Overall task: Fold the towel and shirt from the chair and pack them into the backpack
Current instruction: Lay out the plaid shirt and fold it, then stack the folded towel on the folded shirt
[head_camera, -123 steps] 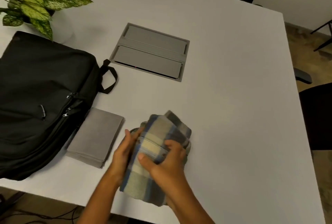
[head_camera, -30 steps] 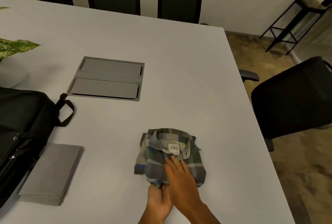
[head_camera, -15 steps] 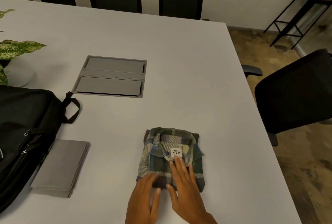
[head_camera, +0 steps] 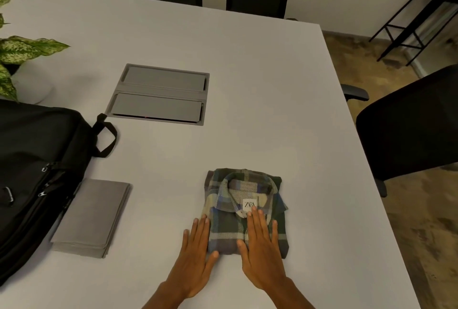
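A green, blue and cream plaid flannel shirt point(head_camera: 244, 209), folded into a compact rectangle with its collar and white label facing up, lies on the pale grey surface point(head_camera: 260, 100) in the lower centre of the frame. The right hand point(head_camera: 262, 249) lies flat on the shirt's near half, fingers straight and spread, fingertips reaching almost to the label. The left hand point(head_camera: 198, 256) is flat too, fingers straight; it rests on the surface against the shirt's left edge, with its thumb touching the shirt's near left corner. Neither hand grips anything. To the left, well apart from the shirt, a grey towel point(head_camera: 93, 218) folded into a flat oblong sits on the surface, its left long edge just beside the black fabric backpack point(head_camera: 37, 167). The backpack lies on its side along the left edge of the frame, zipper pulls visible and a carry loop sticking out toward the centre. Above it, in the upper left, a potted plant with speckled green leaves point(head_camera: 22, 48) stands on the surface. A recessed grey double-flap panel point(head_camera: 158, 94) is set into the surface in the upper centre. At the right of the frame, off the surface, stands a black office chair point(head_camera: 409, 122).
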A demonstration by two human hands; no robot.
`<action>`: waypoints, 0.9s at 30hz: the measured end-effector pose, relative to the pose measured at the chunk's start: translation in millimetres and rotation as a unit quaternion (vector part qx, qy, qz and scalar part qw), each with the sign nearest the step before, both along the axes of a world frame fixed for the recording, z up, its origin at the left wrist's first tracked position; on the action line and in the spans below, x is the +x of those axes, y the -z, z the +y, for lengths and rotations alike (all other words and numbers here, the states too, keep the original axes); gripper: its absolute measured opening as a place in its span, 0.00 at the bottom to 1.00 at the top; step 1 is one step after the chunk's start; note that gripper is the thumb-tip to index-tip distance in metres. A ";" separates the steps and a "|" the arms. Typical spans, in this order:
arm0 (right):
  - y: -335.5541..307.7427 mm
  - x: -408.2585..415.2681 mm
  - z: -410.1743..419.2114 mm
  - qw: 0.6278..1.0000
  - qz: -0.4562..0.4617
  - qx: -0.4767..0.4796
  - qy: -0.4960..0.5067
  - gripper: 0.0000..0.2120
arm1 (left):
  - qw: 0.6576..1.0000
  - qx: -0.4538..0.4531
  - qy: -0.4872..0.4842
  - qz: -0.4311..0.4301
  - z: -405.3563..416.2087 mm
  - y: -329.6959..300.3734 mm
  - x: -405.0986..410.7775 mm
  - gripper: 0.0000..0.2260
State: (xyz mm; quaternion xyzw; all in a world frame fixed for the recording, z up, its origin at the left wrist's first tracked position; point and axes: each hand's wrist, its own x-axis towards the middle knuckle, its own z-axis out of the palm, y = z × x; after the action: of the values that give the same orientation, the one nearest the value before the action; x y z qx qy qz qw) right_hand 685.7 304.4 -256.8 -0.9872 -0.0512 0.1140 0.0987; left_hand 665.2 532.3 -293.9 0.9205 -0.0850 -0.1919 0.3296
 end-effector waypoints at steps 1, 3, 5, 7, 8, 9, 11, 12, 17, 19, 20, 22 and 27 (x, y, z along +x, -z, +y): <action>-2.0 0.7 2.0 1.000 0.001 -0.007 0.013 0.38 | 1.000 -0.006 0.000 -0.008 8.1 0.8 -1.8 0.40; -9.8 3.6 12.6 0.998 -0.009 -0.009 0.056 0.37 | 0.999 -0.029 -0.028 -0.015 30.1 -4.2 -6.6 0.37; -20.6 6.9 30.5 0.994 -0.039 0.020 0.095 0.35 | 0.997 -0.024 -0.074 -0.009 56.6 -15.1 -11.9 0.37; -33.1 9.3 52.9 0.990 -0.073 0.063 0.104 0.35 | 0.989 0.030 -0.134 -0.048 86.2 -28.6 -13.9 0.36; -40.8 10.8 66.1 0.988 -0.088 0.084 0.096 0.34 | 0.982 0.058 -0.162 -0.077 101.9 -35.1 -12.9 0.34; -49.1 12.1 80.5 0.986 -0.099 0.105 0.083 0.34 | 0.975 0.083 -0.183 -0.099 117.7 -38.6 -11.1 0.33; -63.1 13.6 109.7 0.982 -0.106 0.150 0.049 0.33 | 0.964 0.130 -0.206 -0.109 146.5 -42.8 -5.6 0.32; -67.8 13.6 124.9 0.980 -0.107 0.168 0.027 0.31 | 0.959 0.155 -0.216 -0.102 160.8 -43.0 -3.3 0.32; -63.3 9.0 194.9 0.966 -0.010 0.254 -0.039 0.18 | 0.938 0.225 -0.263 -0.029 214.5 -28.9 2.3 0.38; -55.5 8.0 219.9 0.954 0.063 0.292 -0.030 0.18 | 0.936 0.229 -0.268 -0.018 225.7 -20.4 3.3 0.40; -51.2 7.9 231.4 0.948 0.093 0.302 -0.026 0.19 | 0.937 0.229 -0.263 -0.019 229.9 -18.1 4.0 0.39; -42.3 8.3 250.7 0.938 0.140 0.318 -0.009 0.21 | 0.940 0.231 -0.248 -0.030 235.9 -15.4 6.5 0.37; -33.7 17.0 290.9 0.894 0.243 0.362 0.107 0.19 | 0.941 0.248 -0.229 -0.035 239.0 -19.5 15.2 0.32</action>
State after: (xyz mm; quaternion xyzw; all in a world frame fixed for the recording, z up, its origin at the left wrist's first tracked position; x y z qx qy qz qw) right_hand 702.7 595.3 -223.1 -0.8244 0.0425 0.3128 0.4699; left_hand 680.4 771.3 -274.4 0.9737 0.1672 -0.0942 0.1227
